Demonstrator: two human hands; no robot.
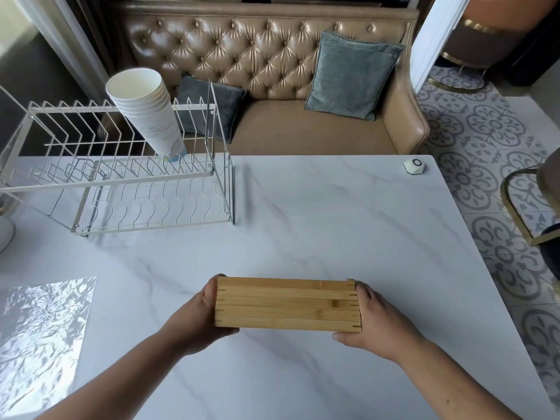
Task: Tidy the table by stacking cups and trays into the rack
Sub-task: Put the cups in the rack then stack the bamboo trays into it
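Observation:
A stack of several bamboo trays [287, 304] is held edge-on just above the near middle of the marble table [348, 225]. My left hand [198, 316] grips its left end and my right hand [371, 322] grips its right end, thumbs underneath. A white two-tier wire rack [121, 177] stands at the table's far left. A stack of several white paper cups [148, 110] leans upright in the right part of the rack's upper tier. The rack's lower shelf holds nothing.
A small white hexagonal gadget [414, 166] lies near the table's far right corner. A tan tufted sofa [272, 62] with blue-grey cushions stands behind the table. A gold-framed chair [527, 204] is at the right. A sunlit patch [42, 331] covers the table's near left.

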